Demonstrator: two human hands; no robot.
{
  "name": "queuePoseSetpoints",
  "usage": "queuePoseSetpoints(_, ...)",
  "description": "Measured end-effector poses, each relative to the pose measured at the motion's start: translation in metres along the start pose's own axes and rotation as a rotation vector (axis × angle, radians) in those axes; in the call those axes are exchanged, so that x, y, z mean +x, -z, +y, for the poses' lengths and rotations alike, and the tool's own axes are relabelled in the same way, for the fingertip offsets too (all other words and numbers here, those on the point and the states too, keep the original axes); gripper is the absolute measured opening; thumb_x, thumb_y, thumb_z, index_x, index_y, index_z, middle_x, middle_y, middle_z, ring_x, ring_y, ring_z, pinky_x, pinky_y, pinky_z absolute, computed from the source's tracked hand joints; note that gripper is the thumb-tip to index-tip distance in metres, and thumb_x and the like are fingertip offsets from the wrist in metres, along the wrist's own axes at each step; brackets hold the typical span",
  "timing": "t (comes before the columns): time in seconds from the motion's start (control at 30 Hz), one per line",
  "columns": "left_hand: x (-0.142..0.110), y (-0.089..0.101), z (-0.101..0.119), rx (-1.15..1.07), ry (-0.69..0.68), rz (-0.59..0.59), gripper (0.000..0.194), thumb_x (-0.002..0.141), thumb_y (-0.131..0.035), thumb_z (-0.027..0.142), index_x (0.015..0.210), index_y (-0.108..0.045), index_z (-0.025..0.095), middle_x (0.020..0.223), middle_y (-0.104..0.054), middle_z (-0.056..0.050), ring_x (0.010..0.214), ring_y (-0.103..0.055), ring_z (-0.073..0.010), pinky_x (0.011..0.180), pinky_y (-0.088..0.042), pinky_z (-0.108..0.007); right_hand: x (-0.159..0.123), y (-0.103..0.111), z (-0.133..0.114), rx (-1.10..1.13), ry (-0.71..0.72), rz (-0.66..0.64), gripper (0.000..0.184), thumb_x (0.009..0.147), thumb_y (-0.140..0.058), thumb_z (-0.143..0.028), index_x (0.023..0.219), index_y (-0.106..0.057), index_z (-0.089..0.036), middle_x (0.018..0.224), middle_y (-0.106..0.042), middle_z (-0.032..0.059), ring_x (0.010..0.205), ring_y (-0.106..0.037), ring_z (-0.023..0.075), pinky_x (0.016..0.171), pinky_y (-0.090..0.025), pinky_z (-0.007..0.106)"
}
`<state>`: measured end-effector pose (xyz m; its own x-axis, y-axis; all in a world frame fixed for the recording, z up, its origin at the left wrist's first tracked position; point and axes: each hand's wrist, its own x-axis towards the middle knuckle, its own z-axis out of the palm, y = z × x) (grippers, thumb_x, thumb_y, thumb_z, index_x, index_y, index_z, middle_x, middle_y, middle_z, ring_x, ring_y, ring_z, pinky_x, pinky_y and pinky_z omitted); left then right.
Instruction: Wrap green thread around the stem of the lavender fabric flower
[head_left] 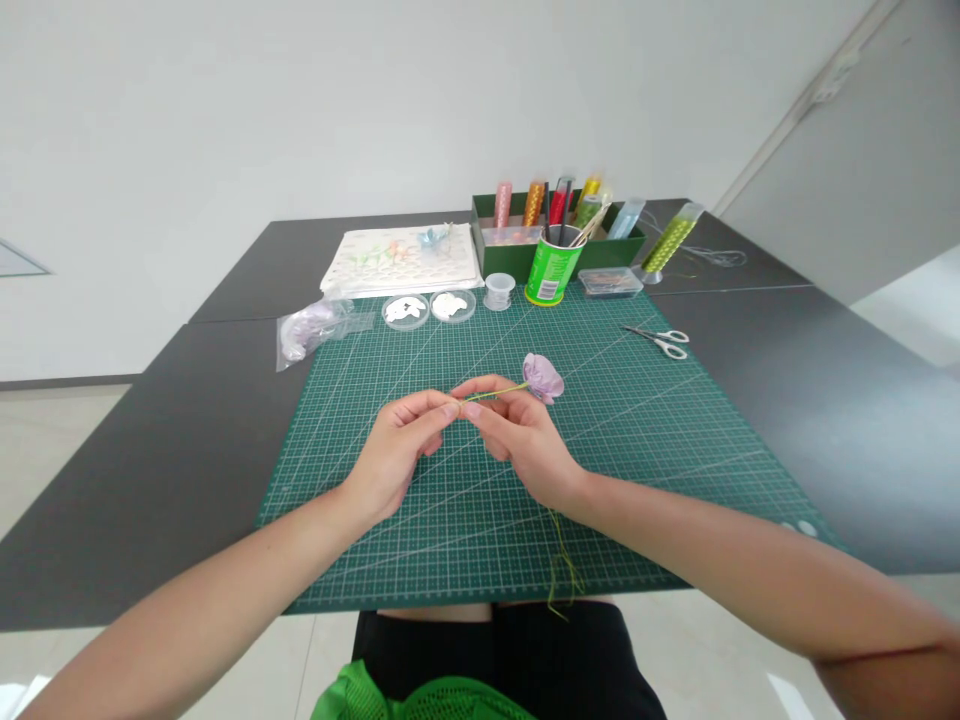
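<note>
- At the top of the frame, a green box (516, 262) of colourful thread spools (502, 205) stands at the back of a dark table (97, 500); from my remote seat I see a bright green can (553, 272) blocking part of its front.
- Right of the can sit a flat clear case (611, 282) and a yellow-green spool (671, 243), with white-handled scissors (655, 338) lying below them.
- At upper centre, I count two round dishes (406, 310) of white pieces beside a small clear pot (499, 292); printed sheets (450, 275) lie behind, and a plastic bag (307, 332) rests to their lower left.
- In mid-frame, a lilac flower (543, 378) is held above the green cutting mat (465, 540), its head just beyond the right fingers and its thin stem (491, 394) running left.
- The left hand (409, 430) pinches the stem's far end, thumb and forefinger pressed together.
- The right hand (529, 430) pinches the stem close by, its thumb nearly meeting the left fingertips.
- Below the right wrist, loose green thread (562, 570) trails past the mat's near edge; I cannot tell where it begins.
</note>
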<state>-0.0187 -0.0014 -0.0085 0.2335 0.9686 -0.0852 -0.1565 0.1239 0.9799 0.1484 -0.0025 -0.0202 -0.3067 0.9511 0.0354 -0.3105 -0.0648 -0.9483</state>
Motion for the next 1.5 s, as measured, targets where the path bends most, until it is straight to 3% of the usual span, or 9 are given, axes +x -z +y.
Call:
queuePoseSetpoints(0.07, 0.002, -0.001, -0.003, -0.057, 0.058, -0.006, 0.025, 0.081, -0.079, 0.04, 0.07, -0.073, 0.018, 0.052, -0.042, 0.006, 0.051, -0.031, -0.0079, 0.05, -0.027, -0.022, 0.001, -0.001, 0.001, -0.019, 0.015, 0.06, 0.031, 0.085, -0.08, -0.047, 0.093, -0.068, -0.02, 0.049, -0.031, -0.0118, 0.044, -0.022, 0.0064, 0.04, -0.014, 0.024)
queuePoseSetpoints(0.17, 0.004, 0.0, -0.005, -0.043, 0.062, -0.006, 0.026, 0.082, -0.078, 0.041, 0.072, -0.073, 0.018, 0.051, -0.043, 0.006, 0.051, -0.035, -0.0084, 0.05, -0.031, -0.021, 0.004, 0.0, 0.003, 0.002, 0.013, 0.122, 0.033, 0.08, -0.084, -0.049, 0.087, -0.068, -0.02, 0.047, -0.032, -0.0115, 0.042, -0.021, 0.0062, 0.04, -0.013, 0.025)
queuePoseSetpoints(0.37, 0.003, 0.002, -0.003, 0.221, -0.057, -0.015, 0.024, 0.087, -0.073, 0.042, 0.087, -0.075, 0.018, 0.071, -0.074, -0.003, 0.052, -0.056, -0.0117, 0.052, -0.047, -0.024, 0.005, 0.005, 0.002, -0.053, 0.001, 0.141, 0.03, 0.081, -0.081, -0.047, 0.081, -0.07, -0.019, 0.05, -0.044, -0.0082, 0.043, -0.026, 0.0061, 0.041, -0.018, 0.026)
queuePoseSetpoints(0.57, 0.001, 0.003, 0.001, 0.277, -0.094, -0.045, 0.026, 0.089, -0.073, 0.043, 0.086, -0.074, 0.017, 0.076, -0.079, -0.006, 0.061, -0.07, -0.016, 0.061, -0.057, -0.027, 0.005, 0.01, -0.001, -0.253, 0.13, 0.132, 0.025, 0.086, -0.076, -0.042, 0.077, -0.069, -0.019, 0.05, -0.031, -0.0101, 0.048, -0.025, 0.0081, 0.048, -0.024, 0.027)
queuePoseSetpoints(0.73, 0.003, 0.004, -0.001, 0.2, -0.031, -0.074, 0.03, 0.09, -0.072, 0.046, 0.092, -0.072, 0.016, 0.075, -0.08, -0.007, 0.063, -0.072, -0.017, 0.062, -0.055, -0.027, 0.005, 0.012, -0.005, -0.382, 0.227, 0.09, 0.018, 0.088, -0.071, -0.034, 0.077, -0.066, -0.02, 0.052, -0.026, -0.0109, 0.049, -0.021, 0.0084, 0.051, -0.025, 0.028)
queuePoseSetpoints(1.1, 0.003, 0.005, -0.001, 0.115, 0.07, -0.105, 0.027, 0.086, -0.075, 0.043, 0.086, -0.069, 0.017, 0.074, -0.079, -0.006, 0.063, -0.07, -0.016, 0.061, -0.05, -0.026, 0.005, 0.02, -0.006, -0.621, 0.357, 0.05, 0.01, 0.09, -0.068, -0.028, 0.083, -0.068, -0.02, 0.053, -0.028, -0.0102, 0.049, -0.023, 0.0081, 0.05, -0.022, 0.027)
queuePoseSetpoints(1.37, 0.002, 0.004, 0.001, 0.138, -0.003, -0.086, 0.024, 0.088, -0.073, 0.041, 0.084, -0.067, 0.017, 0.07, -0.077, -0.003, 0.061, -0.068, -0.0142, 0.061, -0.05, -0.025, 0.009, 0.024, -0.004, -0.556, 0.352, 0.039, 0.015, 0.091, -0.071, -0.033, 0.083, -0.074, -0.021, 0.053, -0.03, -0.0088, 0.049, -0.025, 0.0093, 0.05, -0.025, 0.027)
queuePoseSetpoints(1.5, 0.001, 0.004, 0.002, 0.156, -0.04, -0.047, 0.022, 0.089, -0.072, 0.038, 0.082, -0.066, 0.018, 0.068, -0.076, -0.003, 0.06, -0.067, -0.0137, 0.061, -0.051, -0.025, 0.009, 0.025, -0.005, -0.692, 0.474, -0.009, 0.017, 0.093, -0.07, -0.031, 0.08, -0.076, -0.021, 0.054, -0.039, -0.0061, 0.051, -0.035, 0.0108, 0.053, -0.032, 0.028)
